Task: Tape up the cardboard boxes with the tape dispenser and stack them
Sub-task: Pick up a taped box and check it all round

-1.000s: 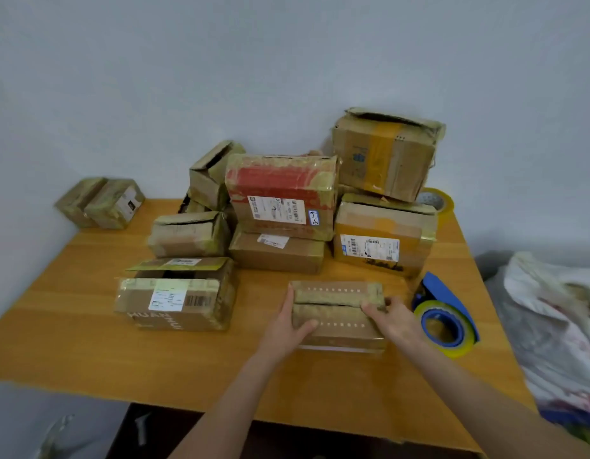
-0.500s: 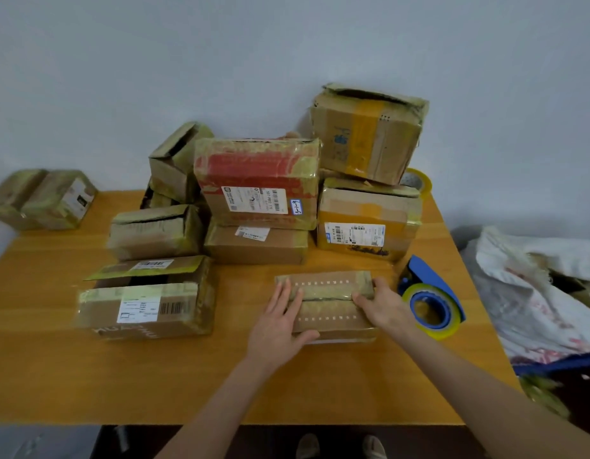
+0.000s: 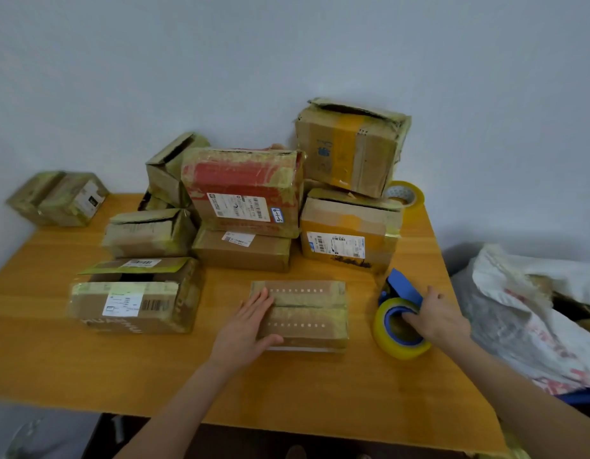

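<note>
A small flat cardboard box with closed flaps lies near the front middle of the wooden table. My left hand lies flat on its left end, fingers straight, thumb along the front side. To the right stands the blue tape dispenser with its yellow tape roll. My right hand grips the dispenser, fingers curled into the roll's blue core.
Several worn boxes are piled behind, among them a red-topped box and a two-box stack. An open-flapped box sits at the left. A spare tape roll lies at the back right. White bags lie beside the table's right edge.
My right hand left the small box's right end and moved right onto the tape dispenser. My left hand stays on the box.
</note>
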